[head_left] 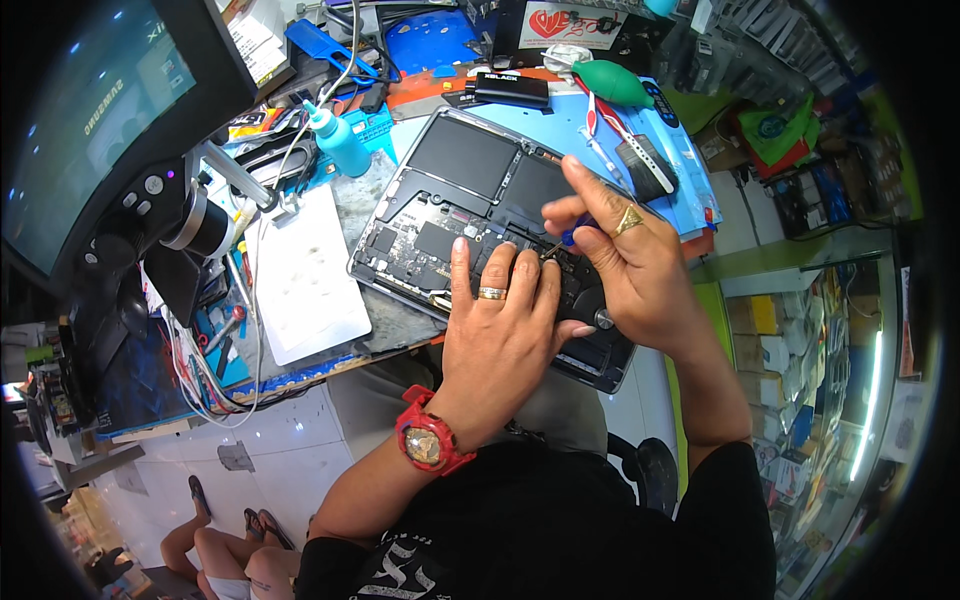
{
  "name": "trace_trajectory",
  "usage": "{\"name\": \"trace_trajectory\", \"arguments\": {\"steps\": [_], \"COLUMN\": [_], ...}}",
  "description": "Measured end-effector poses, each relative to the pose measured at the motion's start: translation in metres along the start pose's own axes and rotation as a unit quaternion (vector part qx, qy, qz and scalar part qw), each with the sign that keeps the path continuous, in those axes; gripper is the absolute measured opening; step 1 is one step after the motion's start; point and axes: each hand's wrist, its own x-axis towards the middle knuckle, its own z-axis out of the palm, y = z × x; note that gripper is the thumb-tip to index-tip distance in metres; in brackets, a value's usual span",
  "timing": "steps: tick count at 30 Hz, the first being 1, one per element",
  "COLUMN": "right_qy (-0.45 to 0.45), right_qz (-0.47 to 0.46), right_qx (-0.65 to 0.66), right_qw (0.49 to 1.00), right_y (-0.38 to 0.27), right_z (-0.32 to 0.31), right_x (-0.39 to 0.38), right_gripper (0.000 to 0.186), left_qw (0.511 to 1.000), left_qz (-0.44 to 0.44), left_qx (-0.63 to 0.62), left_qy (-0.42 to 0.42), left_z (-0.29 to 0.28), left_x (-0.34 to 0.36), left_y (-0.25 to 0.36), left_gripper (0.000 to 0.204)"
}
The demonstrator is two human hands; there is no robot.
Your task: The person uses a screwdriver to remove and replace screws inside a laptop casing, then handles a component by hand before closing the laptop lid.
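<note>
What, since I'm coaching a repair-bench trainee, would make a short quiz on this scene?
1. Which hand holds the slim blue-handled tool?
2. True or false: the left hand, with a chunky red wristwatch on its wrist, touches the opened grey metal laptop.
3. Where does the light-blue plastic nozzle bottle stand?
a) on the laptop
b) left of the laptop
c) right of the laptop

Key: 1. the right hand; 2. true; 3. b
</note>
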Motion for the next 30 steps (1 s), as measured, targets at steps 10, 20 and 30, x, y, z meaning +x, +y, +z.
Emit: {"name": "trace_trajectory", "arguments": {"steps": [10, 20, 30], "right_qy": [-0.028, 0.007, 0.022], "right_qz": [0.009, -0.031, 0.016], "right_qx": [-0.017, -0.012, 0.01], "right_qw": [0.999, 0.999, 1.0], "right_y": [0.0, 0.001, -0.002], "right_z": [-0.006, -0.004, 0.001], "right_x": [0.004, 0.006, 0.004], "right_gripper": [0.058, 0.054, 0.049], "left_qw": [1.0, 1.0, 1.0], "left_qz": [0.0, 0.0, 0.002], "left_qx": [0.001, -0.001, 0.001], "left_qy": [0.003, -0.002, 0.004], "left_z": [-0.001, -0.002, 0.0], "left_x": [0.0, 0.001, 0.0], "left_y": [0.001, 0.0, 0.001], "left_gripper": [0.068, 0.068, 0.068]}}
